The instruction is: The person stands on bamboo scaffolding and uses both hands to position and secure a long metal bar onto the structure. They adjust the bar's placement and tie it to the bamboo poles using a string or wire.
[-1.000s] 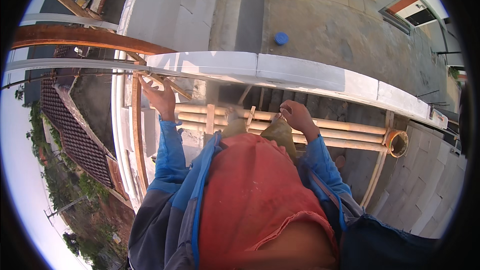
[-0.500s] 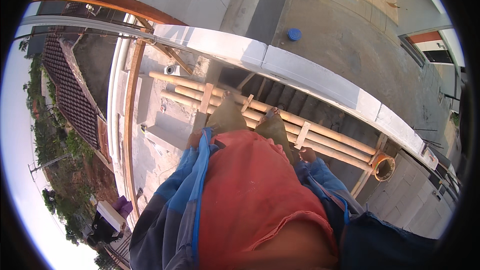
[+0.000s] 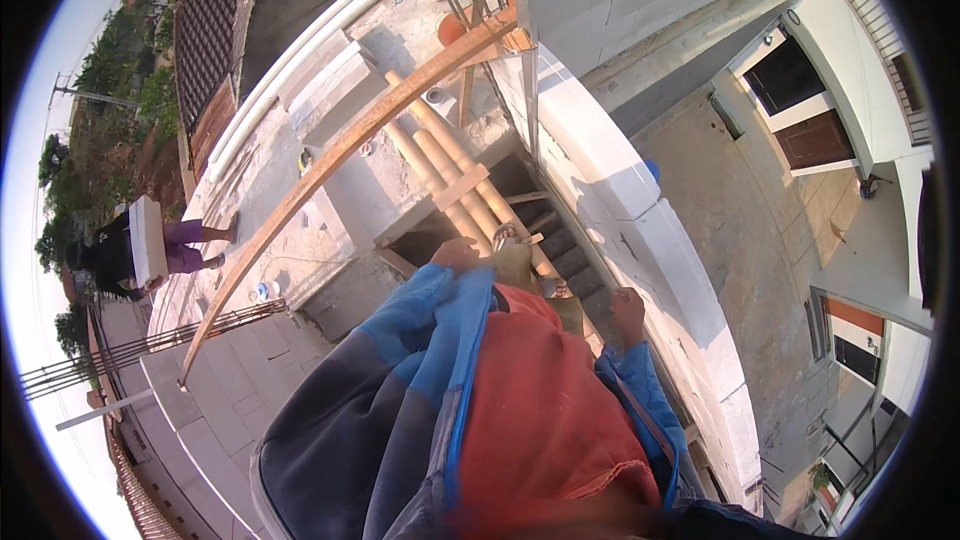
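I stand on several bamboo poles (image 3: 427,155) laid side by side over a stair opening (image 3: 572,262), with a short wooden board (image 3: 460,187) across them. My left hand (image 3: 458,253) hangs over the poles by my trouser leg, its fingers loosely stretched and nothing visible in them. At my other side, my right hand (image 3: 628,315) is raised near the white block wall (image 3: 655,240), fingers curled and no object showing. Both sleeves are blue. My sandalled foot (image 3: 505,233) rests on the poles.
A long wooden beam (image 3: 330,165) slants across at the left. Beyond it a co-worker (image 3: 183,245) carries a pale block (image 3: 149,240). Thin rebar rods (image 3: 150,348) jut out low on the left. Past the white wall lies a lower concrete yard (image 3: 740,240).
My view has turned to the right, so the poles now run away from me. My left hand has come forward from beside my body, and the right hand now shows beside the wall.
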The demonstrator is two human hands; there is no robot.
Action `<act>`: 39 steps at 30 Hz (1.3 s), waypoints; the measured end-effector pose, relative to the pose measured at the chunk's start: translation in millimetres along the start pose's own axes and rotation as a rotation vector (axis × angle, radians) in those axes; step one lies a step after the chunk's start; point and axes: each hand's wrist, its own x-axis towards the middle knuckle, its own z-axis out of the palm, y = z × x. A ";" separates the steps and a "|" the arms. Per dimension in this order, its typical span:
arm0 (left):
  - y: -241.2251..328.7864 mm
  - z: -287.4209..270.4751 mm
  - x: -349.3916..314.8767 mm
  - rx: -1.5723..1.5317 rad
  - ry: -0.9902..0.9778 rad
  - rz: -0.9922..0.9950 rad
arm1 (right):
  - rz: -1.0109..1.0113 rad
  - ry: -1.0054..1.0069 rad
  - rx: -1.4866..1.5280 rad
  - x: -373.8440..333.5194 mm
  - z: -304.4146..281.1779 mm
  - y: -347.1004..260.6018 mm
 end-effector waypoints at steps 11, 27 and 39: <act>-52.0 -22.2 -22.3 -0.326 0.257 -0.340 | -0.762 0.357 -0.970 12.3 2.5 -186.0; -136.6 84.2 -154.2 -0.429 0.330 -0.849 | -0.321 0.418 -1.281 52.9 6.2 -185.8; -101.0 194.0 -189.2 -0.367 0.327 -0.522 | -0.531 0.371 -1.074 46.0 -6.6 -165.3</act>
